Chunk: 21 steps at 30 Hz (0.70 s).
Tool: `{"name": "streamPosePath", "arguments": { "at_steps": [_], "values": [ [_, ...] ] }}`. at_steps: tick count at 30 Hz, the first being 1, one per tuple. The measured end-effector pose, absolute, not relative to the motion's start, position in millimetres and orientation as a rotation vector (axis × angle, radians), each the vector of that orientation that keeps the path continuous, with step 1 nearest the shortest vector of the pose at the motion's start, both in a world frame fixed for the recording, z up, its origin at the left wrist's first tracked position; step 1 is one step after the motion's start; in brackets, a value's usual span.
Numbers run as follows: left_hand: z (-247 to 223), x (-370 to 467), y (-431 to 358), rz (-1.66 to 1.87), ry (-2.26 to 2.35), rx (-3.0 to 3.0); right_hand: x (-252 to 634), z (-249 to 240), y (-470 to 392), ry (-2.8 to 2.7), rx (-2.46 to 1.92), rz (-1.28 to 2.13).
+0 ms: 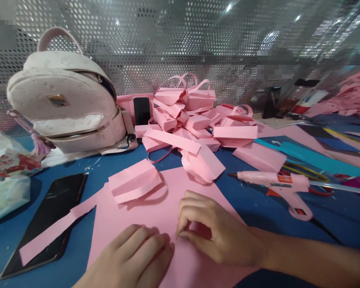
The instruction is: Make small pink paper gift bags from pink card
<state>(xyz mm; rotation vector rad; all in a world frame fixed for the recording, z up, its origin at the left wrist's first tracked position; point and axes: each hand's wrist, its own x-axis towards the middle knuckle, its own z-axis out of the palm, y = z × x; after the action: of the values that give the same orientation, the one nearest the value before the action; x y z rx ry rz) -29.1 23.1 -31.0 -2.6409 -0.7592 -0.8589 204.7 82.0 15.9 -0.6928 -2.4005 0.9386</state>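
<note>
A large pink paper sheet [165, 208] lies on the blue table under both hands. My left hand [138, 256] rests on it, fingers curled and pressed together; whatever is beneath them is hidden. To its right, my right hand [208, 228] pinches thumb against fingertips just above the sheet, and what it holds, if anything, is too small to make out. A folded pink paper bag [135, 180] with a curved handle sits on the sheet's upper left part. Beyond the hands, another pink folded piece [208, 162] overlaps the sheet's top edge.
A pink glue gun [276, 182] lies at right. Pink paper bags [180, 116] are piled at the back beside a white backpack [69, 100]. At left, a large phone [51, 212] lies under a pink strip [48, 236]. A metal mesh wall [168, 36] stands behind.
</note>
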Motion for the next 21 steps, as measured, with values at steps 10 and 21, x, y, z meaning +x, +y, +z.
{"name": "streamPosePath", "arguments": {
  "at_steps": [10, 21],
  "values": [
    [-31.2, -30.5, 22.2, -0.851, -0.777, -2.680, 213.2, 11.2, 88.2, -2.416, -0.658, 0.835],
    [-30.1, -29.1, 22.6, -0.833, -0.789, -2.695, 209.0, 14.6, 88.3, -2.434, -0.522, 0.940]
  ]
}}
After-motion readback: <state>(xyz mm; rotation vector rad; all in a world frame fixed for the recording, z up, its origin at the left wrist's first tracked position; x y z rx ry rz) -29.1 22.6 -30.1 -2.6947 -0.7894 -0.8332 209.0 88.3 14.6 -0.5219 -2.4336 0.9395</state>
